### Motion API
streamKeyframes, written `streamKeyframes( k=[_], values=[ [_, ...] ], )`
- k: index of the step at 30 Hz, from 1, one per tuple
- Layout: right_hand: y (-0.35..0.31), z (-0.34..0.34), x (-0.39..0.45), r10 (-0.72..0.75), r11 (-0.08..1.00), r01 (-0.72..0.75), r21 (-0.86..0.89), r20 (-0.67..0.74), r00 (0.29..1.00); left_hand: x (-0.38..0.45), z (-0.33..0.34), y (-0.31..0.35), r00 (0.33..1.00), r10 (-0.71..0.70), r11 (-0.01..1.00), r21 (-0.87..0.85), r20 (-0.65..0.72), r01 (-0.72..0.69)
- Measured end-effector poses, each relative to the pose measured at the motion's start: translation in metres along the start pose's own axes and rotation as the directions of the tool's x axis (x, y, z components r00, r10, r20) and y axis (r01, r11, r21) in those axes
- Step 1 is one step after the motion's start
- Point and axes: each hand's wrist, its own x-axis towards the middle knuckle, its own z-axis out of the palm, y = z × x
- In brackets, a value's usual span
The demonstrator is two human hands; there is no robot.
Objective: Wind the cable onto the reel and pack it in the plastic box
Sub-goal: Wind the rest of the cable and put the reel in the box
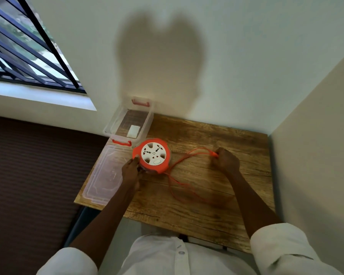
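An orange reel (151,155) with a white socket face lies flat on the wooden table (206,195). My left hand (129,170) grips its near-left edge. A thin orange cable (184,183) runs out from the reel in loose loops across the table. My right hand (225,160) holds the cable's far end, where an orange plug tip shows at the fingers. The clear plastic box (127,121) with red latches stands open at the table's far-left corner, just behind the reel, with a small white piece inside.
The clear box lid (103,175) lies flat along the table's left edge, beside my left hand. Walls close in the table at the back and the right. A barred window (26,50) is at the upper left, with dark floor below.
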Motion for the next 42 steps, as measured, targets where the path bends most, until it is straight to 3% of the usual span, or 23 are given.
streamKeyframes(
  k=[8, 17, 26, 33, 36, 38, 39, 40, 42],
  values=[
    [0.039, -0.009, -0.032, 0.227, 0.936, -0.185, 0.299, -0.113, 0.967, 0.023, 0.044, 0.009, 0.998, -0.031, 0.999, 0.044, 0.055, 0.029],
    [0.046, -0.001, -0.077, 0.320, 0.780, -0.206, 0.591, -0.093, 0.943, 0.026, 0.071, 0.021, 0.962, -0.113, 0.980, 0.188, 0.248, 0.066],
    [0.048, 0.004, -0.121, 0.536, 0.639, -0.365, 0.677, -0.050, 0.843, 0.041, 0.078, 0.027, 0.943, -0.175, 0.947, 0.311, 0.284, 0.082],
    [0.047, 0.018, -0.141, 0.595, 0.543, -0.436, 0.718, 0.038, 0.803, 0.041, 0.086, 0.026, 0.940, -0.089, 0.878, 0.472, 0.328, -0.081],
    [0.043, 0.023, -0.149, 0.608, 0.456, -0.421, 0.784, 0.071, 0.791, 0.028, 0.087, 0.021, 0.944, 0.098, 0.727, 0.625, 0.316, -0.285],
    [0.042, 0.025, -0.154, 0.610, 0.375, -0.404, 0.834, 0.106, 0.785, 0.012, 0.087, 0.017, 0.850, 0.309, 0.600, 0.607, 0.426, -0.522],
    [0.042, 0.025, -0.157, 0.603, 0.319, -0.387, 0.865, 0.130, 0.787, 0.004, 0.089, 0.013, 0.782, 0.338, 0.567, 0.550, 0.524, -0.614],
    [0.042, 0.025, -0.160, 0.585, 0.254, -0.364, 0.896, 0.157, 0.795, -0.004, 0.092, 0.008, 0.722, 0.293, 0.565, 0.496, 0.626, -0.659],
    [0.042, 0.024, -0.166, 0.521, 0.119, -0.305, 0.945, 0.202, 0.829, -0.024, 0.100, -0.001, 0.604, 0.026, 0.602, 0.470, 0.797, -0.646]
  ],
)
